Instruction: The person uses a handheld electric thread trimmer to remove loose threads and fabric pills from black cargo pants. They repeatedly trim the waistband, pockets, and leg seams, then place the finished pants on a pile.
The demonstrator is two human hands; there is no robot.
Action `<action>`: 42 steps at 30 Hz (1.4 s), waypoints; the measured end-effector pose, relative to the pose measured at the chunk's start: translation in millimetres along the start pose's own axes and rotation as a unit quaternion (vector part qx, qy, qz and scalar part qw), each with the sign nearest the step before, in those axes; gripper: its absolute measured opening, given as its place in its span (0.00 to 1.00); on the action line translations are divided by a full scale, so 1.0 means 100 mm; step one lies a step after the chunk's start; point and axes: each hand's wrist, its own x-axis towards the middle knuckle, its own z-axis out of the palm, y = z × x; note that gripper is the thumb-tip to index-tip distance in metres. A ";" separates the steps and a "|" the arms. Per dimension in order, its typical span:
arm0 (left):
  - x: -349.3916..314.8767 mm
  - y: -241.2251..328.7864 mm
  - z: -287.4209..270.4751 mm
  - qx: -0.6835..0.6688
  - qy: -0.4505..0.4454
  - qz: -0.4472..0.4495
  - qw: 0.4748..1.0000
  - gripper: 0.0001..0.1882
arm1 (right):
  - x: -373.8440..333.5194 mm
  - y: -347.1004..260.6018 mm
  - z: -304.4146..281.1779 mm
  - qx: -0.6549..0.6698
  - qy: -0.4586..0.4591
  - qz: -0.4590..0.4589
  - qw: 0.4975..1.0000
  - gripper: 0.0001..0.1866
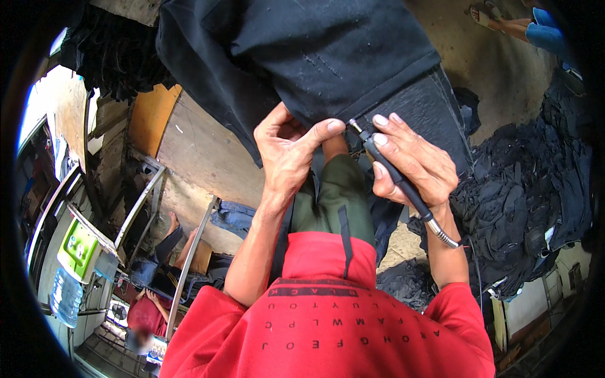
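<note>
The dark denim garment (328, 57) hangs over the person's knee; it looks heavy, thick and limp, best held at its hem. The left hand (287, 151) pinches that hem, grip clamped. The right hand (416, 164) wraps a slim black pen-shaped rotary tool (397, 183) on a coiled metal cable (444, 234). A heaped pile of dark jeans (535, 201) crowds the right; open floor lies left.
</note>
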 end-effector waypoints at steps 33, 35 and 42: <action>0.22 -0.40 -0.17 0.033 0.006 0.014 0.999 0.10 | 0.02 0.07 -0.10 0.005 0.004 0.013 1.000 0.17; 0.21 -0.39 -0.16 0.021 0.007 0.018 1.000 0.10 | 0.02 0.06 -0.11 0.005 -0.002 0.015 1.000 0.18; 0.21 -0.37 -0.16 0.056 0.008 0.013 0.998 0.09 | 0.02 0.08 -0.08 -0.010 0.020 0.021 1.000 0.18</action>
